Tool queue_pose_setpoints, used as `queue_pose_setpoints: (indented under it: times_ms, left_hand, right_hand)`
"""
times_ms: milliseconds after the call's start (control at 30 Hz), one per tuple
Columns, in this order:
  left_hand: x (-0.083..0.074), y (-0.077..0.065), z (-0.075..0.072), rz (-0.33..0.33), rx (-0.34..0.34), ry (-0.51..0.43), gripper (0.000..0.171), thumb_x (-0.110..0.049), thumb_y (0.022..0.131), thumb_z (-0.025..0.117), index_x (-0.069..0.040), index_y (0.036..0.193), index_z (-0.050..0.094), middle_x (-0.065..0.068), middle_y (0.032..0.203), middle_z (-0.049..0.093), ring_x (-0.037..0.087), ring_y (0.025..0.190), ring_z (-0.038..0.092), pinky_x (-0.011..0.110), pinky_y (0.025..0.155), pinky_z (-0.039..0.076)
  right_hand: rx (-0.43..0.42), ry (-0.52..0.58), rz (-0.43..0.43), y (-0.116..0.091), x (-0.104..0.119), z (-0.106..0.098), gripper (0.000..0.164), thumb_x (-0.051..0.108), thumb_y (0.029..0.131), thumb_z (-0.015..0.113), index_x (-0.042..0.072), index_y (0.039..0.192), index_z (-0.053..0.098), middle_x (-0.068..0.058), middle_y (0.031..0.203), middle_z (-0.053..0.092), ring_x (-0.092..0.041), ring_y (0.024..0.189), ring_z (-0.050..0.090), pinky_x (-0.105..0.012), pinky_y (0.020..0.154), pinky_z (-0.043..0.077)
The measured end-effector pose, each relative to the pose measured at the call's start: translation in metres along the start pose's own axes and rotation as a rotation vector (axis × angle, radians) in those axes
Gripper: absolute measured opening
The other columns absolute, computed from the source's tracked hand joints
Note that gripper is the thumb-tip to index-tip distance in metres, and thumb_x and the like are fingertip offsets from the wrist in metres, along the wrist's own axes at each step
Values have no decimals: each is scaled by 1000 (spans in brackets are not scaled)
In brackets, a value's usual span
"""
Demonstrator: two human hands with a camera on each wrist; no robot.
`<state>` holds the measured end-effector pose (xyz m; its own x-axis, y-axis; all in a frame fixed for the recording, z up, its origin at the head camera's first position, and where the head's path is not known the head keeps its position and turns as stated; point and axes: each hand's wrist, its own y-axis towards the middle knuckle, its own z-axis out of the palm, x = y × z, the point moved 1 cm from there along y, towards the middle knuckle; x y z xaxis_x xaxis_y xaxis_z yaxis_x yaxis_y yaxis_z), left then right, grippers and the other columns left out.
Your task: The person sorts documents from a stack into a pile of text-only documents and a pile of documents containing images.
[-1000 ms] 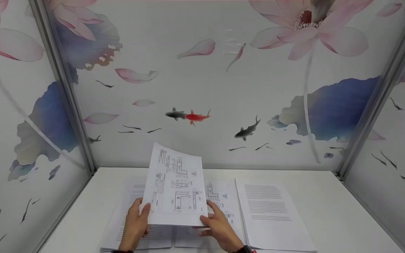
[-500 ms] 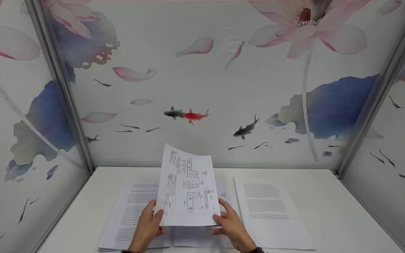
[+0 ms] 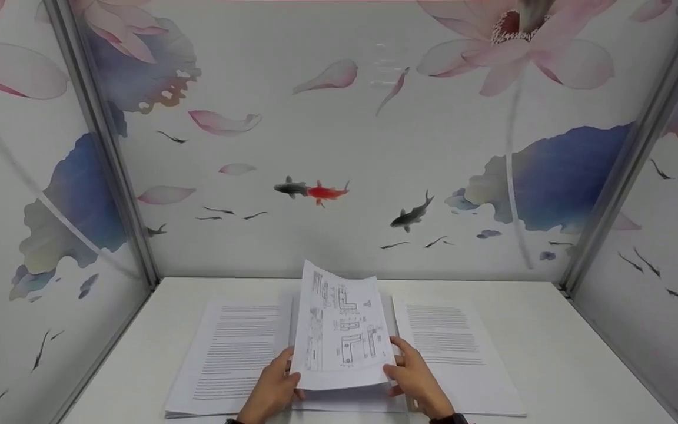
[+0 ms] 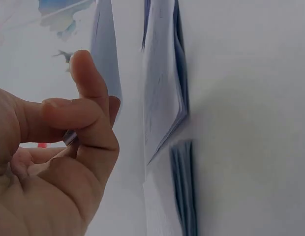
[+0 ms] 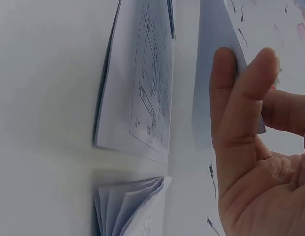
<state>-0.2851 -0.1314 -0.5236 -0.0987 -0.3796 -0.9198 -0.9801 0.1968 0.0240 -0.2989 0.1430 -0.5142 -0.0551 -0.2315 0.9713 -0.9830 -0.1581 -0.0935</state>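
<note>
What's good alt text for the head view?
A person's hands hold a sheet of technical drawings above a middle stack on a white table. Stacks of printed text lie either side, before a wall decorated with flowers and fish.

The thin white paper sheet (image 3: pixel 344 335) has dark line drawings. Left of it, a flat white paper stack (image 3: pixel 236 353) has dark lines. Behind the sheet, the flat white wall (image 3: pixel 362 147) shows pink petals (image 3: pixel 332 76), blue leaves (image 3: pixel 574 176) and a red fish (image 3: pixel 327 193).
</note>
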Motion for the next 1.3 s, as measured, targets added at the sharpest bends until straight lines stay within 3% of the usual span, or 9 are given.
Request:
queue_pose_setpoints:
  times_ms: [200,567,667,767,867,1000,1133,1300]
  left_hand:
    - [4,0,4,-17,7,59,52,4,85,50,11,133,30,11,89,58,16,57,59,31,51,47]
    - [4,0,8,-83,47,64,54,5,85,50,12,133,27,24,105,56,17,55,59,31,50,48]
    - [4,0,9,-127,73,69,45,4,85,49,9,128,37,16,93,59,17,56,58,31,49,46]
    - [5,0,10,-153,93,93,28,2,85,49,3,113,48,9,79,58,17,54,57,28,45,42]
    - [4,-2,11,-160,92,134,14,0,85,50,0,98,50,8,71,55,15,50,55,25,42,39]
    - [2,-5,11,-176,66,178,10,-1,85,49,0,95,50,9,68,54,13,46,52,23,40,37]
    - [-2,-5,12,-194,43,222,11,-4,86,50,-1,96,51,7,69,53,16,52,52,29,47,40]
    - [-8,-5,13,-181,0,330,14,-8,85,53,-1,98,53,5,79,55,20,73,54,41,70,45]
  right_hand:
    - [34,-49,31,-4,-5,-5,72,-6,76,57,-2,137,21,-14,92,59,-22,71,59,-34,50,51]
    - [80,-123,114,-8,-7,-12,69,-7,74,59,-7,133,24,-15,89,55,-23,70,59,-33,52,51]
    - [86,-153,134,-9,-7,-13,66,-6,75,60,-10,132,26,-14,87,56,-22,66,60,-32,52,51]
    - [77,-211,137,-10,-7,-13,59,-5,76,58,-14,128,31,-13,84,57,-20,61,61,-31,50,51]
    - [57,-282,142,-11,-8,-12,51,-3,77,57,-17,123,38,-12,78,59,-18,56,62,-30,48,51]
    - [41,-359,136,-13,-7,-12,42,-1,80,55,-17,117,45,-9,73,60,-15,49,61,-28,45,49]
    - [27,-405,107,-17,-3,-14,34,1,81,54,-16,111,50,-9,69,59,-12,45,57,-23,40,43]
    - [12,-417,97,-20,0,-16,27,1,82,52,-15,103,54,-10,66,59,-11,42,54,-21,39,40]
